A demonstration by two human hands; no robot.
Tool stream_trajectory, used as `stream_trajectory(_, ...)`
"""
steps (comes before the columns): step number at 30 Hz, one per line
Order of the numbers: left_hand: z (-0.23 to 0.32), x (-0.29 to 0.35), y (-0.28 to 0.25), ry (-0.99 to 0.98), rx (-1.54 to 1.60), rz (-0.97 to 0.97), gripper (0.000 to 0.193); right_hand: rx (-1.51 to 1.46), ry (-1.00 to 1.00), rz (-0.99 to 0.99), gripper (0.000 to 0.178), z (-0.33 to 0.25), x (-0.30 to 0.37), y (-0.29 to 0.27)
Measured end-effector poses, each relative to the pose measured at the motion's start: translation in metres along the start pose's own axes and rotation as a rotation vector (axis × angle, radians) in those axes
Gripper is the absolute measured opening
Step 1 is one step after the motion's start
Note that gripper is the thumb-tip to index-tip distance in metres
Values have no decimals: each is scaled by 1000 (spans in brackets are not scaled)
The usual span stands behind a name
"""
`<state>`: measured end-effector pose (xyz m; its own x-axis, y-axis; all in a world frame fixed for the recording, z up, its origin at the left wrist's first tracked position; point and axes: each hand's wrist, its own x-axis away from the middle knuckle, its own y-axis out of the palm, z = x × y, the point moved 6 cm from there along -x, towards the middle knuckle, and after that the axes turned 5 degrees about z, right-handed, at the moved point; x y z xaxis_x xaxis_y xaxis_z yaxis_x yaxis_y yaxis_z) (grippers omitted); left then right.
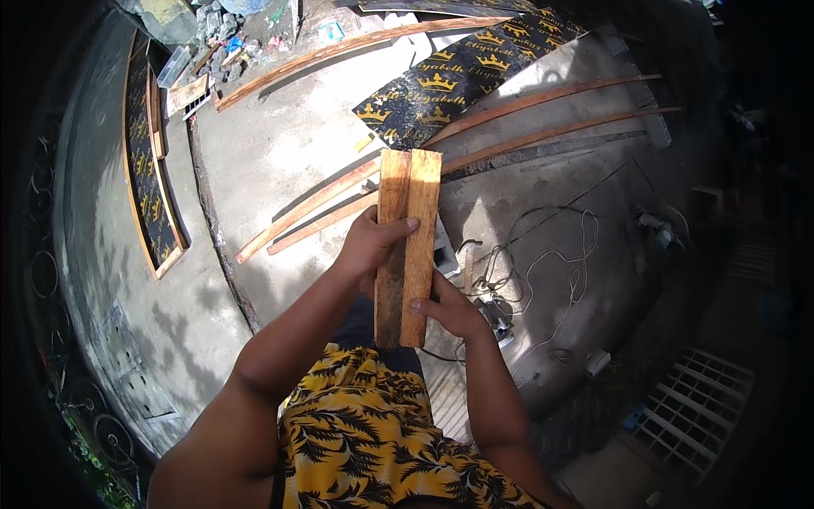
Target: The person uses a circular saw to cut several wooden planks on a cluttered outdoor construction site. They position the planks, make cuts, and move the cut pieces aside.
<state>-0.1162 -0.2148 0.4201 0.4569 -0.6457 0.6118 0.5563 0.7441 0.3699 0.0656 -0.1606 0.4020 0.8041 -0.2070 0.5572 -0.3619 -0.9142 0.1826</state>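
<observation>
Two short wooden boards [423,191] are held upright side by side in front of me, their long edges together. The left board [392,280] is darker and stained along its lower half. My left hand [373,242] grips the pair from the left, its thumb lying across the front face. Lower down, my right hand [452,307] is closed on the right edge, with the thumb on the front. The other fingers of both hands are mostly hidden behind the wood.
Long wooden strips [331,216] lie across the concrete ahead, beside a black printed plywood panel [432,93]. A wood-framed panel [153,204] lies at the left. Tangled cords [543,263] spread on the right, near a white grid rack [691,411]. Rubble [222,42] is piled at the far left.
</observation>
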Motion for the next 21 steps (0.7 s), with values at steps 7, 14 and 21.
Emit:
stream_trajectory(7, 47, 163, -53, 144, 245, 92, 46, 107, -122, -160, 89, -28, 66, 114)
stream_trajectory(14, 88, 261, -146, 271, 319, 51, 44, 204, -105, -351, 88, -63, 74, 232)
stream_trajectory(21, 121, 323, -310, 345, 482, 194, 43, 200, -48, -490, 80, -86, 16, 397)
